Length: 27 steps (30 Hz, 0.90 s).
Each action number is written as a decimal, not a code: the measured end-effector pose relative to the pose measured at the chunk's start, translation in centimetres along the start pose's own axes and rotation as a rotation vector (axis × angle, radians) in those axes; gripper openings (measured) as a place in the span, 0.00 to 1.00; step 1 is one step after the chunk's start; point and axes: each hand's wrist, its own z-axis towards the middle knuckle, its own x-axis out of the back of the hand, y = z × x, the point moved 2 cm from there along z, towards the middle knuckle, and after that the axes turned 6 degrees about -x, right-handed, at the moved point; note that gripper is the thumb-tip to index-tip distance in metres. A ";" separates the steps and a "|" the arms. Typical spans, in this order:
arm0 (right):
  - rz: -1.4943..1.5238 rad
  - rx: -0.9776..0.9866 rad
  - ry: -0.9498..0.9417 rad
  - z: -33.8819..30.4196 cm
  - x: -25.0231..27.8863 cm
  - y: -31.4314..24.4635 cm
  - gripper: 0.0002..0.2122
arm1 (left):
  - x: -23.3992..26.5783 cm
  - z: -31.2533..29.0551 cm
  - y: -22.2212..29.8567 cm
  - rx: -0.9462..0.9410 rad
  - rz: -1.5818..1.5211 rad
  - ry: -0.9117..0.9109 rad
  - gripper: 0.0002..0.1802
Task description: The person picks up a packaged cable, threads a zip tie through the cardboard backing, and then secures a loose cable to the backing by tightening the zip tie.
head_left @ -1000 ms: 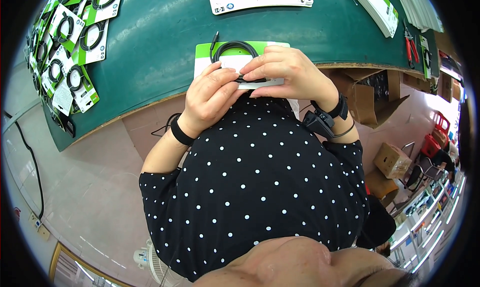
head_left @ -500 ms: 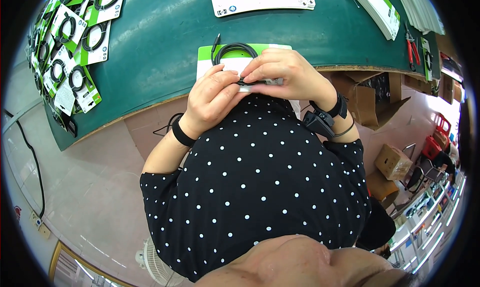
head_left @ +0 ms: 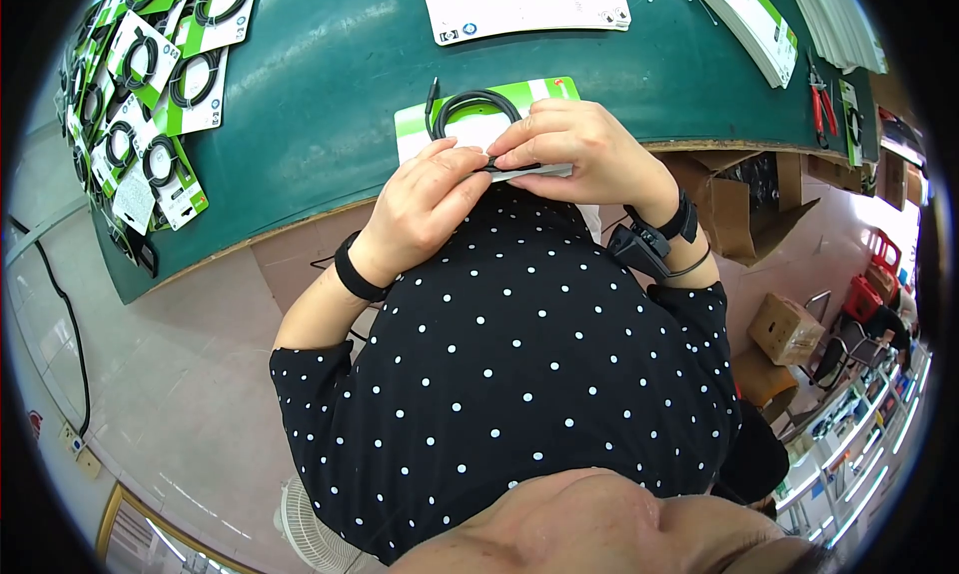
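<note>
A coiled black cable (head_left: pixel 478 100) lies on a green and white packaging card (head_left: pixel 555 90) at the table's near edge. Its plug end sticks up at the coil's left. My left hand (head_left: pixel 432 196) is closed, with thumb and fingertips pinching at the lower side of the coil. Beside it my right hand (head_left: pixel 579 154) is also closed on the cable's lower part, and the two sets of fingertips nearly meet. What exactly lies between the fingertips is partly hidden by the fingers.
Carded cables (head_left: pixel 130 124) are heaped at the table's left. Stacks of blank cards (head_left: pixel 524 14) lie at the back, more (head_left: pixel 749 24) at the back right. Red-handled pliers (head_left: pixel 823 109) and thin white ties (head_left: pixel 699 0) lie on the right. An open carton (head_left: pixel 739 209) stands below the edge.
Both hands stay at the lower side of the coil and have shifted slightly, with small finger movements. The card is tilted a little differently, its right side higher.
</note>
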 end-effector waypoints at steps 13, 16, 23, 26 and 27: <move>0.151 -0.123 -0.003 0.8 2.0 0.3 0.10 | 0.4 0.9 -1.6 -0.106 -0.024 0.106 0.15; 0.171 -0.166 0.038 0.1 2.9 0.2 0.10 | 0.4 0.8 -1.5 -0.079 -0.041 0.102 0.14; 0.225 -0.454 0.256 -4.7 5.1 1.1 0.09 | -0.1 0.3 -1.4 -0.100 -0.045 0.081 0.14; 0.241 -0.497 0.268 -5.0 4.7 0.8 0.08 | -0.3 0.1 -1.3 -0.108 -0.036 0.080 0.13; 0.250 -0.515 0.272 -5.0 4.6 0.8 0.08 | -0.3 0.0 -1.3 -0.112 -0.039 0.076 0.13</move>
